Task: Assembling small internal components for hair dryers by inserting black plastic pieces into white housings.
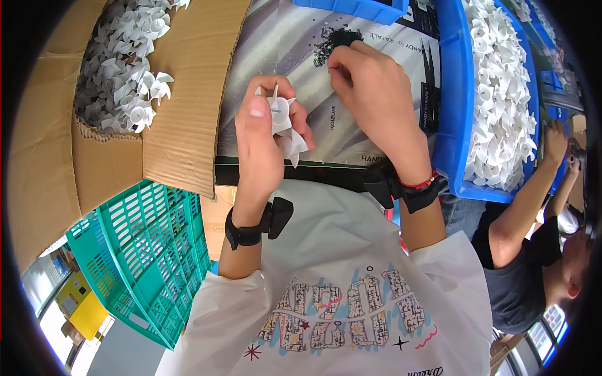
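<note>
My left hand is closed around a few small white plastic fan blades, cupped between thumb and fingers. One blade sticks out below the palm. My right hand bends over the board, its thumb and fingertips drawn together at the near edge of a pile of tiny black ring-like parts. Whatever those fingertips pinch, if anything, is too small or hidden to make out. Both hands are above a printed grey cardboard surface.
Left stands an open cardboard box with many white fan blades. On the right, a blue bin holds more. Another blue bin sits at the far edge. A green crate is lower left; a person works at right.
</note>
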Demonstrator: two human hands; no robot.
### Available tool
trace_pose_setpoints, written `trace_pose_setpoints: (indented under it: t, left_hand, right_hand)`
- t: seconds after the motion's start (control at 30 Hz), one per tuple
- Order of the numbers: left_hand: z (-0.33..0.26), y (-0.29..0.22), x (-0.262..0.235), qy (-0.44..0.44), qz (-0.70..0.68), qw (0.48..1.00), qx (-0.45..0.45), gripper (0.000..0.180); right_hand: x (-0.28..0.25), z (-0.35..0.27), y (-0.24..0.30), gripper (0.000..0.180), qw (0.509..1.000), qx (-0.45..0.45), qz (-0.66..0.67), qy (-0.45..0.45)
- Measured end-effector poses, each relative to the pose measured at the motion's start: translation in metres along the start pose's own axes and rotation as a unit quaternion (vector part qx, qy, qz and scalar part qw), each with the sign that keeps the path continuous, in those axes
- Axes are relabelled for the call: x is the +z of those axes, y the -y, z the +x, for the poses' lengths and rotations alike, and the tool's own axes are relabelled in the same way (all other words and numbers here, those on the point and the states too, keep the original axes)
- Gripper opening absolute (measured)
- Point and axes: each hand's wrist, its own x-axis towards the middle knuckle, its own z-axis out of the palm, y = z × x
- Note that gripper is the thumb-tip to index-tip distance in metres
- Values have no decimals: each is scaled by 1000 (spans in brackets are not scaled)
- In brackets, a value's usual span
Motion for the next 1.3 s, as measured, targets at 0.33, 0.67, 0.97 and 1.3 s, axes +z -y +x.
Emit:
trace_pose_setpoints:
  t: [0.33, 0.67, 0.97, 1.3]
  left_hand:
    - [5, -2, 13, -12, 69, 998, 0, 65]
    - [7, 10, 12, -11, 160, 984, 80, 63]
    - [6, 9, 15, -10, 161, 984, 79, 61]
    - [5, 4, 8, 86, 171, 975, 112, 59]
  right_hand:
    - [-3, -26, 12, 7, 872, 79, 482, 42]
    - [8, -33, 23, 9, 830, 59, 554, 31]
    - [8, -36, 22, 9, 840, 56, 539, 17]
    - [-16, -28, 12, 13, 881, 0, 471, 47]
